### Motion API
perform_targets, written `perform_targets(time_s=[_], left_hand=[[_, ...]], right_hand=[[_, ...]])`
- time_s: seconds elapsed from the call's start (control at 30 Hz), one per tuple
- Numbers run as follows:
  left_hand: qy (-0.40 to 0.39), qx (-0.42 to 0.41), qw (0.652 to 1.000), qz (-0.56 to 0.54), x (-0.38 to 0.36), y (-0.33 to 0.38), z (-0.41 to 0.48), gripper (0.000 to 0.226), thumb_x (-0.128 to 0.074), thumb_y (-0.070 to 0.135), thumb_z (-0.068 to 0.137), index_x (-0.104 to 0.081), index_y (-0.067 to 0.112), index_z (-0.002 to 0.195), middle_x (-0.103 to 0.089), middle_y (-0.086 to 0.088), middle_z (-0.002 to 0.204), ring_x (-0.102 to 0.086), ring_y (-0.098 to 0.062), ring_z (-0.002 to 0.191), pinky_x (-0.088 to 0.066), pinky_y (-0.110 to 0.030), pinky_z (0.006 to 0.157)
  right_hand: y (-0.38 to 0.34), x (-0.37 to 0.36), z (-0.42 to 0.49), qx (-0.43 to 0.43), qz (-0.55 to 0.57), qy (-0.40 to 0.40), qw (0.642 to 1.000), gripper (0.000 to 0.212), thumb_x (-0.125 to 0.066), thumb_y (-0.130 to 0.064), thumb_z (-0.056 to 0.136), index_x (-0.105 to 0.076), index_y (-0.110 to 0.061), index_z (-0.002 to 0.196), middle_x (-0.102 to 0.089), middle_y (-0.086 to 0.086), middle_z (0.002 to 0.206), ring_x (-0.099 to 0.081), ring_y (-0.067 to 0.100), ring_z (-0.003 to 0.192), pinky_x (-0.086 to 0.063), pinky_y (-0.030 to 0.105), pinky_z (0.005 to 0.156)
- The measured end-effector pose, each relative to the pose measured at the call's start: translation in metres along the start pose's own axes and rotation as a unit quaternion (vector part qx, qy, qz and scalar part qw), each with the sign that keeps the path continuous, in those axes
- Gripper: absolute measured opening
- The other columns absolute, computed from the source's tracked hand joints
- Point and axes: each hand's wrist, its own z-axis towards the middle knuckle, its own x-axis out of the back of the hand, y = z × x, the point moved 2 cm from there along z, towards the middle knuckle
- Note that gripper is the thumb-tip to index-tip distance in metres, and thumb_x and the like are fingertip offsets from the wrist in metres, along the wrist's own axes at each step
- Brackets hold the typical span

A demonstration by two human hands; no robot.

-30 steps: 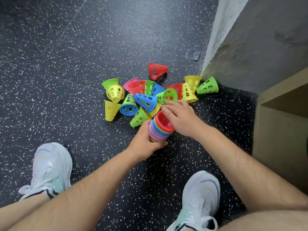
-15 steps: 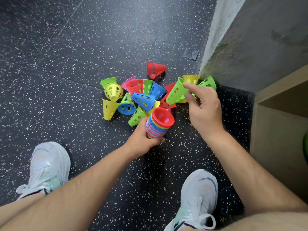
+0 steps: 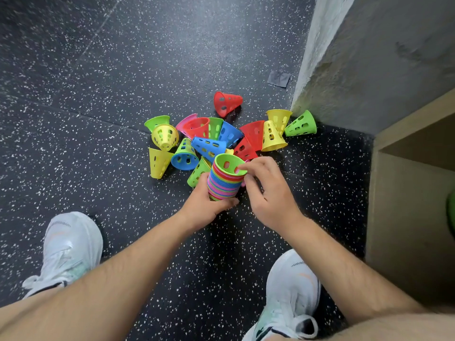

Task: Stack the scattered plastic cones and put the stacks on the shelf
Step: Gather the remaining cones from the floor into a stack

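Note:
A tall stack of nested coloured cones (image 3: pixel 222 184) stands mouth-up in the middle of the floor, and my left hand (image 3: pixel 206 205) grips its lower part. A green cone (image 3: pixel 227 164) sits on top of the stack. My right hand (image 3: pixel 267 190) pinches the rim of that green cone with thumb and fingertips. Several loose cones lie scattered just beyond: a blue one (image 3: pixel 208 147), a red one (image 3: pixel 226 103), yellow ones (image 3: pixel 270 136) and a green one (image 3: pixel 301 124) near the wall.
A speckled black rubber floor (image 3: pixel 123 70) lies all around. A grey wall corner (image 3: pixel 369 57) rises at the right. A wooden shelf unit (image 3: pixel 406 193) stands at the right edge. My two white shoes (image 3: pixel 69 249) (image 3: pixel 290 291) flank my arms.
My right hand picked a green cone out of the pile, carried it back and set it on top of the stack, whose top was red before. My left hand kept holding the stack.

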Motion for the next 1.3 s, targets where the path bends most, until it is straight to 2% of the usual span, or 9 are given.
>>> perform_targets(time_s=[0.13, 0.27, 0.4, 0.67, 0.77, 0.87, 0.97, 1.17, 1.3], left_hand=[[0.007, 0.005, 1.000, 0.001, 0.003, -0.001, 0.000, 0.075, -0.092, 0.022, 0.076, -0.045, 0.022, 0.133, -0.063, 0.004, 0.118, -0.063, -0.008, 0.107, -0.047, -0.016, 0.086], [0.001, 0.000, 1.000, 0.004, 0.003, -0.001, -0.004, 0.077, -0.092, 0.021, 0.076, -0.043, 0.022, 0.136, -0.059, 0.007, 0.120, -0.061, 0.000, 0.107, -0.046, -0.006, 0.083], [-0.004, -0.001, 1.000, 0.011, 0.001, -0.003, -0.005, 0.073, -0.091, 0.018, 0.077, -0.044, 0.021, 0.132, -0.061, 0.004, 0.118, -0.060, 0.006, 0.099, -0.045, -0.007, 0.081], [-0.015, -0.003, 1.000, 0.008, 0.002, -0.001, -0.006, 0.073, -0.090, 0.015, 0.078, -0.043, 0.022, 0.134, -0.063, 0.003, 0.117, -0.060, 0.014, 0.092, -0.047, -0.006, 0.080], [-0.014, -0.001, 1.000, 0.016, 0.002, -0.001, -0.006, 0.071, -0.089, 0.015, 0.079, -0.042, 0.021, 0.131, -0.062, 0.003, 0.114, -0.059, 0.016, 0.089, -0.045, -0.005, 0.077], [-0.019, 0.003, 1.000, 0.017, 0.002, 0.000, -0.007, 0.069, -0.089, 0.017, 0.079, -0.042, 0.022, 0.129, -0.061, 0.004, 0.113, -0.058, 0.016, 0.088, -0.044, -0.003, 0.076], [-0.021, 0.003, 1.000, 0.007, 0.001, 0.001, -0.007, 0.073, -0.091, 0.031, 0.072, -0.044, 0.024, 0.127, -0.064, 0.000, 0.115, -0.063, -0.001, 0.099, -0.048, -0.015, 0.084], [-0.025, 0.004, 1.000, 0.010, 0.000, -0.001, -0.006, 0.074, -0.088, 0.037, 0.069, -0.044, 0.026, 0.127, -0.063, -0.002, 0.117, -0.064, -0.015, 0.107, -0.049, -0.023, 0.089], [-0.023, 0.006, 1.000, 0.004, -0.001, 0.001, -0.006, 0.075, -0.087, 0.036, 0.067, -0.044, 0.025, 0.127, -0.064, -0.004, 0.116, -0.064, -0.012, 0.102, -0.050, -0.022, 0.086]], right_hand=[[0.009, 0.002, 0.010, -0.134, 0.007, 0.035, 0.990, 0.028, -0.046, -0.003, 0.101, -0.068, -0.014, 0.115, -0.058, 0.003, 0.114, -0.051, -0.006, 0.108, -0.039, 0.010, 0.092], [0.033, -0.013, 0.018, -0.215, -0.021, -0.078, 0.973, 0.034, -0.042, -0.018, 0.104, -0.063, -0.028, 0.130, -0.062, -0.002, 0.115, -0.048, -0.010, 0.102, -0.035, 0.001, 0.086], [0.037, -0.020, 0.021, -0.228, -0.021, -0.138, 0.964, 0.037, -0.043, -0.022, 0.104, -0.061, -0.033, 0.133, -0.060, -0.011, 0.121, -0.048, 0.002, 0.115, -0.036, 0.020, 0.092], [0.033, -0.012, 0.019, -0.239, -0.033, -0.064, 0.968, 0.013, -0.065, -0.025, 0.094, -0.071, -0.033, 0.104, -0.065, -0.016, 0.102, -0.059, -0.006, 0.089, -0.049, 0.017, 0.080], [0.032, -0.003, 0.013, -0.235, -0.059, -0.019, 0.970, 0.015, -0.064, -0.019, 0.094, -0.068, -0.034, 0.094, -0.064, -0.016, 0.095, -0.060, -0.001, 0.083, -0.050, 0.026, 0.076], [0.029, 0.006, 0.009, -0.212, -0.088, 0.006, 0.973, 0.023, -0.059, -0.016, 0.096, -0.062, -0.029, 0.114, -0.065, -0.015, 0.101, -0.061, 0.008, 0.090, -0.053, 0.036, 0.082], [0.026, 0.018, 0.013, -0.170, -0.118, 0.055, 0.977, 0.035, -0.054, -0.011, 0.096, -0.058, -0.018, 0.131, -0.063, -0.005, 0.109, -0.058, 0.018, 0.101, -0.050, 0.040, 0.091], [0.004, 0.038, 0.028, -0.014, -0.116, 0.197, 0.973, 0.017, -0.058, -0.009, 0.098, -0.070, -0.009, 0.111, -0.065, 0.003, 0.103, -0.059, 0.025, 0.095, -0.050, 0.040, 0.086], [-0.008, 0.033, 0.028, 0.022, -0.098, 0.187, 0.977, 0.015, -0.065, -0.015, 0.098, -0.074, -0.012, 0.109, -0.064, 0.004, 0.101, -0.060, 0.026, 0.096, -0.049, 0.037, 0.089]])
